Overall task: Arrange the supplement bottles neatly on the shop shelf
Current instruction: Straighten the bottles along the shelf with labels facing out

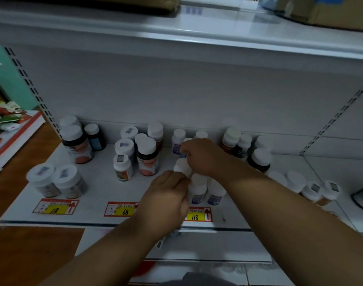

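Left hand [166, 195] grip clamped on white-capped bottle [197, 187] at shelf [98, 190] front; right hand [203, 156], at 1 o'clock, grip clamped on second bottle [182, 165] behind it

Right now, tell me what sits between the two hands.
Head view: a white-capped bottle sits between the left hand and right hand.
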The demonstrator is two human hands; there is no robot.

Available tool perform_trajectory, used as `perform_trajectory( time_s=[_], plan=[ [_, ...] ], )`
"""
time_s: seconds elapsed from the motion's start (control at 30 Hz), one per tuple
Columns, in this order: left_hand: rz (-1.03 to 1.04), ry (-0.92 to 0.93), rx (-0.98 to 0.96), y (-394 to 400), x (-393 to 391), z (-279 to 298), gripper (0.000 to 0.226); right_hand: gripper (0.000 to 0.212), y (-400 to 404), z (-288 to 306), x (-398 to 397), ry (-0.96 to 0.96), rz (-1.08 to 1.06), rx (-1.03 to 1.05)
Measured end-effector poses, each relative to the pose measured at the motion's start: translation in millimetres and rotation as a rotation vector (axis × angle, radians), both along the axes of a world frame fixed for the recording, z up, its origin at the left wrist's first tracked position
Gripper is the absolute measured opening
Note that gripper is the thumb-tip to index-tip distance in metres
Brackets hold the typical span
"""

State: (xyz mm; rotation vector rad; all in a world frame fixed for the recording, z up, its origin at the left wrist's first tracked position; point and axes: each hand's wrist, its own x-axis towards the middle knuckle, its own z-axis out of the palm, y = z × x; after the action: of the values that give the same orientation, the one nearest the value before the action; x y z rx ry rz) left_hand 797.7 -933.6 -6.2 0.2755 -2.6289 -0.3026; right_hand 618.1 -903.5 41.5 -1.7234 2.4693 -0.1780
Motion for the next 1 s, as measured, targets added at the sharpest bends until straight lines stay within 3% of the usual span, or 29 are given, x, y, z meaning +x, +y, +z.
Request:
perform_trajectory(
  time_s=[0.1, 0.4, 0.67, 0.87, 1.0],
  plan=[
    [0.006, 0.012, -0.024, -1, -2, 2, 0.038, 0.015, 8, -1, -14, 0.003, 0.028, 0.058],
    [0.023, 0.023, -0.046, 0, -9, 4, 0.038, 0.034, 0, -12, -31, 0.137, 0.153, 0.094],
    [0.017, 0.011, -0.009, -5, -8, 2, 0.035, 0.029, 8, -23, -33, 0.17, 0.192, 0.07],
    [0.023, 0.097, 0.071, -6, -10, 4, 0.035, 0.028, 26, -2, -34, 0.076, 0.06, -0.018],
    [0.083, 0.155, 0.267, -5, -18, 14, 0.041, 0.027, 52, 26, -30, 0.064, -0.059, -0.199]
  ],
)
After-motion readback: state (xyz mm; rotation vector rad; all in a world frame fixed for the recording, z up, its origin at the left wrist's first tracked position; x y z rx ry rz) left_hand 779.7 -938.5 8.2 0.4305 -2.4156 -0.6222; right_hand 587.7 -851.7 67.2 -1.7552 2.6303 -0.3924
